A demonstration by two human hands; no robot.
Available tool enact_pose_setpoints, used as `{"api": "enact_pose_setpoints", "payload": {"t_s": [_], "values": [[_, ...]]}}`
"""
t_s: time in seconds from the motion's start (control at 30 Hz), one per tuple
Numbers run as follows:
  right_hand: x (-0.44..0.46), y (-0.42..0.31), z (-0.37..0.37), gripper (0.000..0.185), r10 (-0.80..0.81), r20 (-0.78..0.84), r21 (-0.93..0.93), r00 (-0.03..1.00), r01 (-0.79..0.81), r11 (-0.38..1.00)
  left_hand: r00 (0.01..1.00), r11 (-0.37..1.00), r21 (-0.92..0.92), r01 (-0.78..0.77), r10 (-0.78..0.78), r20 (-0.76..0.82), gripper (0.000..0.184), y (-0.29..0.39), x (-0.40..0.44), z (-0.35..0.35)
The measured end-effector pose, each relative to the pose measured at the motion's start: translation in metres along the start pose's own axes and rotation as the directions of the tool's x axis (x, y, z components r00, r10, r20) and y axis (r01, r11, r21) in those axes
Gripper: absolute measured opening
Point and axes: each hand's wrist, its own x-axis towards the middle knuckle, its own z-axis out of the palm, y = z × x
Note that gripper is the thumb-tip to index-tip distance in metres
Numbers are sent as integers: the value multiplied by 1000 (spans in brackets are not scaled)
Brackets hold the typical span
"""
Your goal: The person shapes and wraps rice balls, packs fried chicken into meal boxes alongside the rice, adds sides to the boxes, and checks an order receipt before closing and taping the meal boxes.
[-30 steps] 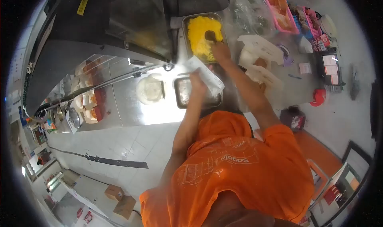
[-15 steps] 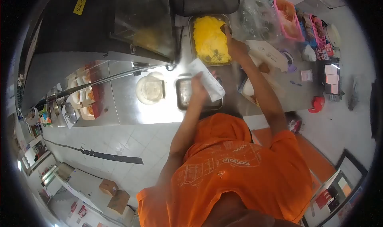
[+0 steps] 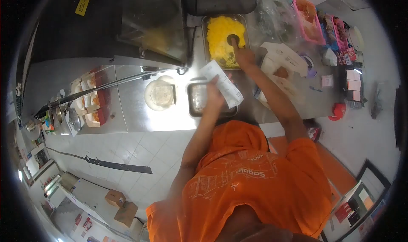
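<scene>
Now shifted inward from the tray's (image 3: 204,40) right edge, and so brought to the yellow food (image 3: 219,31), the scoop (image 3: 233,39) lies near the worktop's (image 3: 307,102) far edge, right hand (image 3: 245,57) fingers closed round its handle, left hand (image 3: 215,94) fingers pinching paper (image 3: 228,90).

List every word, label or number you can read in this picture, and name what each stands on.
"Sagala", last letter soft: orange shirt.
"SGL-BTR", then characters unclear at the picture's edge: yellow label.
Too small or blurred to read: white paper, box lid, dark-framed panel.
</scene>
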Motion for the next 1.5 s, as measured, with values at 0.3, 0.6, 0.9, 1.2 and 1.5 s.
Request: {"api": "enact_pose_setpoints", "payload": {"t_s": [0.3,0.6,0.9,1.2,1.5], "values": [[-7,11,-11,63,-75,182,142,980,49,989,1000,1000,2,11,-11,-28,43,-1,1,9],[-40,18,-35,33,-425,262,166,867,393,904,1000,999,-36,-9,10,17,45,-8,16,-10],[37,119,-17,24,-365,684,723,632,-520,455,1000,980,197,23,-22,-4,49,8,-11,-1],[-91,200,-88,35,-244,405,892,881,-439,-106,981,880,442,171,-195,10,41,-19,-68,37],[-187,279,-48,47,-2,427,901,904,-426,-86,953,346,933,-97,-239,188,47,-115,0,113]]}}
